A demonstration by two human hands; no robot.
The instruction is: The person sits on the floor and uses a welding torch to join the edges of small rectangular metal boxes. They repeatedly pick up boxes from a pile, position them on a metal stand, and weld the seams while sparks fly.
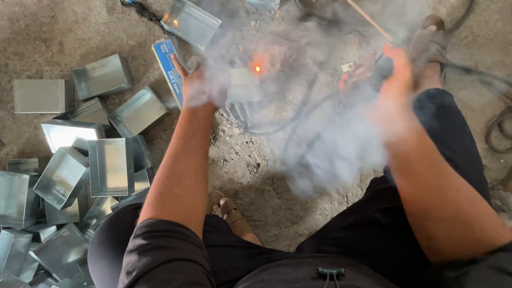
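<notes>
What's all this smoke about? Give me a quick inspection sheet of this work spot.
Surface: bare dirt floor, smoke drifting over it.
Job's things: small metal box with a glowing spot; welding rod, tip glowing.
Clutter: pile of metal boxes; blue packet.
Grips: left hand at the box; right hand grips the rod holder.
Cables: black cable coiled at right.
Surroundings: sandalled foot; nothing else seen.

Hands (200, 83), glowing welding rod (361, 10), smoke (324, 137)
</notes>
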